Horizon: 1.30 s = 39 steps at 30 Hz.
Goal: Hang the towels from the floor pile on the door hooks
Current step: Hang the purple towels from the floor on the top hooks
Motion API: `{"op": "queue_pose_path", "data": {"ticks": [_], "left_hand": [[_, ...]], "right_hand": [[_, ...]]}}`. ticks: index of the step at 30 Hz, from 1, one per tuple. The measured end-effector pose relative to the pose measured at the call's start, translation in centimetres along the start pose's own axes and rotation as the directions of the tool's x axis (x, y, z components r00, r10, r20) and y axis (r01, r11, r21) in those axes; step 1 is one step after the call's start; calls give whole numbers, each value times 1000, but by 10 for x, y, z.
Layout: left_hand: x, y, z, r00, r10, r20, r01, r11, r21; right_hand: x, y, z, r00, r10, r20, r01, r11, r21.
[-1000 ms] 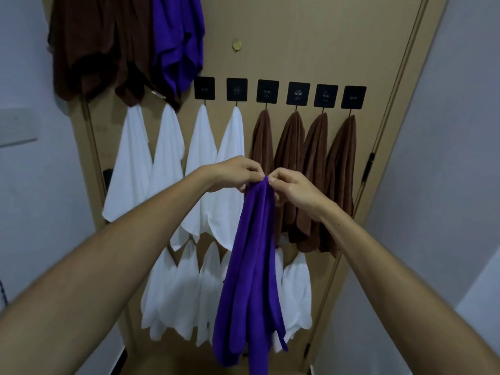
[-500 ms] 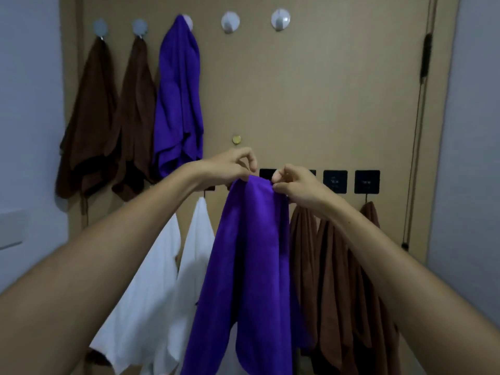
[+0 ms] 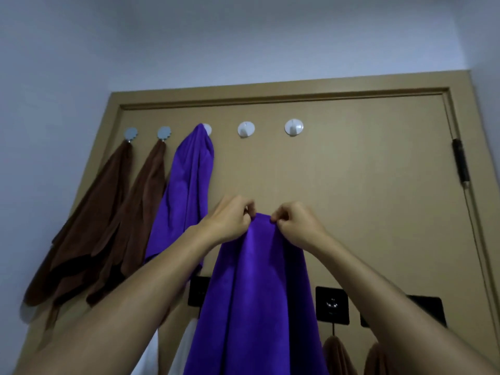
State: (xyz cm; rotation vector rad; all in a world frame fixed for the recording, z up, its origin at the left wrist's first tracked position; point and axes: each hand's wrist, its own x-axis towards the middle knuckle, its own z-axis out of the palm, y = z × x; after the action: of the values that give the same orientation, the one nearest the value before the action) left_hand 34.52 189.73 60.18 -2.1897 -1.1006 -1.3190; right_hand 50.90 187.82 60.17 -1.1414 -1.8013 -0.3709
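1. Purple microfibre towel point(image 3: 254, 293) hangs in the lower centre of the frame, in front of the tan wooden door point(image 3: 365, 198); we hold it up by its top edge.
2. Our left hand point(image 3: 230, 223) and right hand point(image 3: 295, 226) sit close together at that edge, each with fingers and thumb pinched onto the cloth, and a short span of fabric is stretched between them.
3. Two bare round white hooks show in the upper centre: the nearer white hook point(image 3: 246, 129) is almost straight above our hands, and the farther white hook point(image 3: 293, 127) lies to its right.
4. Left of them another purple towel point(image 3: 186, 196) already hangs, then two brown towels point(image 3: 108, 220) on round silver hooks point(image 3: 131, 133) in the upper left.
5. To do this step well, we judge we should lift the stretched span above the nearer white hook, keep it taut, and lower it over the peg so the cloth catches behind the tip.
6. Square black hooks point(image 3: 332, 305) sit in the lower right; whether each carries something is hard to tell, since our arms and the towel cover part of that row.
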Motion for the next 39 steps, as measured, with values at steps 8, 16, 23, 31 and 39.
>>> {"op": "queue_pose_path", "data": {"ticks": [8,16,23,31,39], "left_hand": [[77,-33,-4,956,124,-265,-91,987,134],[160,-70,-17,902,231,-365,-107,938,329],[229,-95,-25,888,198,-415,-91,960,263],[253,-114,-9,875,133,-466,-78,988,136],[231,-108,-6,861,28,-508,-108,986,-129]], "right_hand": [[79,-8,10,967,-228,-111,186,936,-299],[171,-24,13,947,-291,-135,177,824,-538],[229,-38,17,932,-315,-179,97,692,-715],[267,-21,34,899,-340,-275,69,730,-680],[246,-19,50,838,-296,-459,205,949,-238]]}}
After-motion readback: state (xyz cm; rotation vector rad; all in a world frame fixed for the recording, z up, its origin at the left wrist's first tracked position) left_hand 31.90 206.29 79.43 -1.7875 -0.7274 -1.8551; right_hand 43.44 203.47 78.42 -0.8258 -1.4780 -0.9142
